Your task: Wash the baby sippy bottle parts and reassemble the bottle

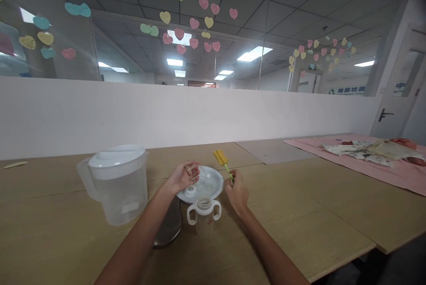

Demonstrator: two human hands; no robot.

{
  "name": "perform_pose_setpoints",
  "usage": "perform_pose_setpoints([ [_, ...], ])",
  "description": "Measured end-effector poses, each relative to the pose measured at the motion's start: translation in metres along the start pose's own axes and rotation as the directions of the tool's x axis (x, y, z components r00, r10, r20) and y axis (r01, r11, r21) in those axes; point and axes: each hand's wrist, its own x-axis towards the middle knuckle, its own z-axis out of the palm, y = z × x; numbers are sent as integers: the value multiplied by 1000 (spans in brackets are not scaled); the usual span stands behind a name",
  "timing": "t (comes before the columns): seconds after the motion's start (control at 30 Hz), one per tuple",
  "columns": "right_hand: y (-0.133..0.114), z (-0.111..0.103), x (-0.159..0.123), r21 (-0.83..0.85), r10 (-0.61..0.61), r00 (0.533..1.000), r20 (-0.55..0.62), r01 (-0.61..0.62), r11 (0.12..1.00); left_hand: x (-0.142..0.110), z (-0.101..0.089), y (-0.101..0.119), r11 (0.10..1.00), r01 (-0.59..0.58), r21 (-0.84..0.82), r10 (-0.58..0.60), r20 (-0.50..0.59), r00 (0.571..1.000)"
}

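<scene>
My right hand (pixel 238 191) is closed around the green handle of a bottle brush (pixel 221 158) with a yellow sponge head, raised beside the plate. My left hand (pixel 185 176), its fingers curled, pinches a thin clear straw (pixel 207 174) with a small round white end, over the plate. Under it a white plate (pixel 218 182) bears a white bottle collar (pixel 190 191). In front of the plate stands a clear baby bottle (pixel 204 220), uncapped and upright, with two white handles.
A large translucent pitcher (pixel 123 192) with a white lid stands to the left. A dark metal tray (pixel 169 227) lies partly behind my left forearm. At the far right, folded cloths (pixel 362 150) and a doll-like item rest on a pink cloth (pixel 396 178). A white wall (pixel 199 116) bounds the table.
</scene>
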Motion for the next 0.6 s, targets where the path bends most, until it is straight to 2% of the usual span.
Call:
perform_pose_setpoints([
  [0.1,0,-2,1,25,13,999,-34,-12,1000,-6,5,7,996,-26,-90,30,39,999],
  [0.17,-1,-3,0,68,-33,997,-65,38,997,-7,8,7,991,-112,-68,113,14,993],
  [0.27,-3,-2,-5,132,-173,979,-109,187,973,-5,13,1,958,-274,87,282,-99,954],
  [0.4,-5,0,-13,197,-367,924,-105,381,903,0,16,-9,895,-372,248,417,-162,894],
  [0.47,-4,0,-15,211,-388,916,-105,401,891,0,16,-11,851,-405,336,477,-168,863],
  [0.53,-4,0,-15,209,-358,925,-125,377,902,0,15,-10,796,-425,432,531,-159,832],
  [0.6,-3,-1,-14,201,-337,932,-135,358,912,-1,13,-8,707,-425,566,581,-122,805],
])
